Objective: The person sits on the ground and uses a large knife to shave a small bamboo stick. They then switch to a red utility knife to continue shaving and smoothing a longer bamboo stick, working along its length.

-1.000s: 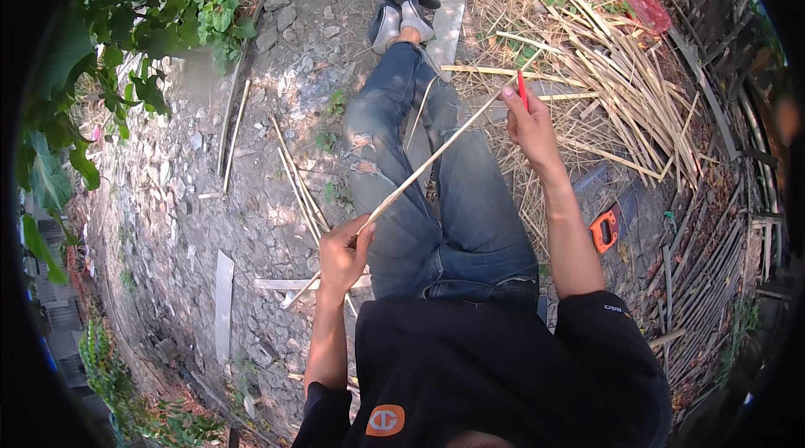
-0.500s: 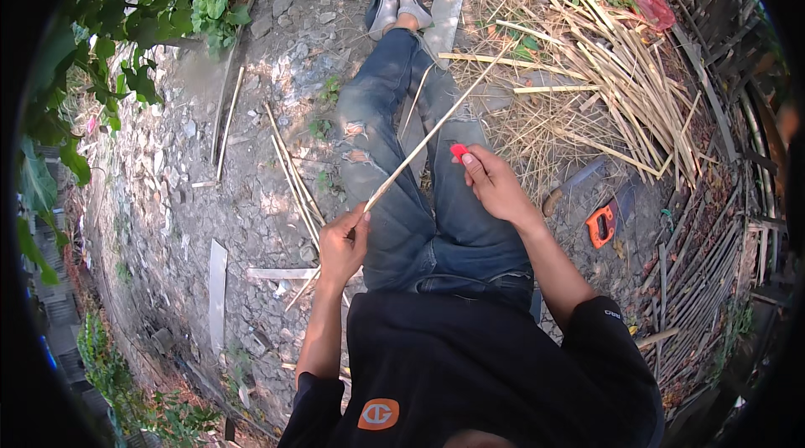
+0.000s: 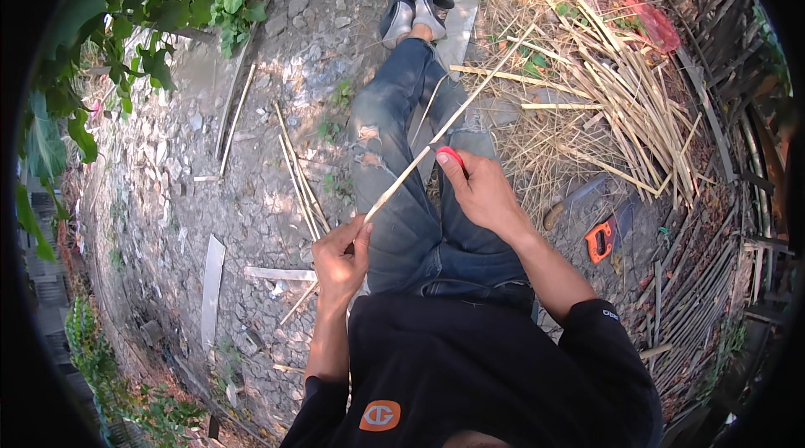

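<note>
A long, thin bamboo strip [image 3: 476,98] slants across my legs, its far end up and to the right. My left hand [image 3: 340,262] is closed round its near end, thumb on top. Over my right thigh, my right hand [image 3: 484,192] grips a small red-handled knife [image 3: 450,155]. Fingers cover most of the knife, and its dark tip meets the strip about midway along. Beneath the strip lie my legs in torn jeans [image 3: 390,188].
Split bamboo strips [image 3: 625,88] lie piled over straw at the far right. An orange-handled saw [image 3: 599,240] and a larger knife [image 3: 574,201] rest on the ground to my right. Several loose strips [image 3: 298,171] and a flat grey board [image 3: 213,290] are at left. Leaves hang at upper left.
My right hand has moved left and slightly up, bringing the red-handled knife from beside the strip onto it. My left hand keeps its hold on the near end.
</note>
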`<state>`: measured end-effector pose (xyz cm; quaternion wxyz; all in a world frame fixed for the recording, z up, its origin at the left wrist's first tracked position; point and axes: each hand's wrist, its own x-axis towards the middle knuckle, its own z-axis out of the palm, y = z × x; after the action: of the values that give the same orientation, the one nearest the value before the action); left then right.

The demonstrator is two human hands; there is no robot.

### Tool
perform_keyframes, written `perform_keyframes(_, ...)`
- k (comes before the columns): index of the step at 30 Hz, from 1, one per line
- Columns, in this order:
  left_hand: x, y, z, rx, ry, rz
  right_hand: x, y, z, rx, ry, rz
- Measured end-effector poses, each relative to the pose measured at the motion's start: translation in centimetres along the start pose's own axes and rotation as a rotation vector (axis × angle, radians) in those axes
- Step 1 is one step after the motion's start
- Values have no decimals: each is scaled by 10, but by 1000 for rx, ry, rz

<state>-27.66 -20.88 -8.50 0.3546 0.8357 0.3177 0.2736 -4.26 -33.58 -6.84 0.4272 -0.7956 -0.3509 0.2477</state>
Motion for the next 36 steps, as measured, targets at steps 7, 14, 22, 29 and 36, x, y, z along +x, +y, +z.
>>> perform_keyframes(7, 10, 12, 12, -47, 40, 31, -7, -4, 23, 132, -87, -120)
perform_keyframes(14, 15, 17, 11, -37, 46, 25, -1, -5, 27, 167, 55, -177)
perform_keyframes(22, 17, 15, 12, -49, 71, 16, 7, -7, 10, 138, 33, -107)
perform_keyframes(29, 19, 19, 6, -60, 100, 22, 27, -7, -21, 141, 80, -23)
perform_keyframes(36, 24, 17, -3, -103, 194, 159, 28, 8, -16, 153, 126, -20)
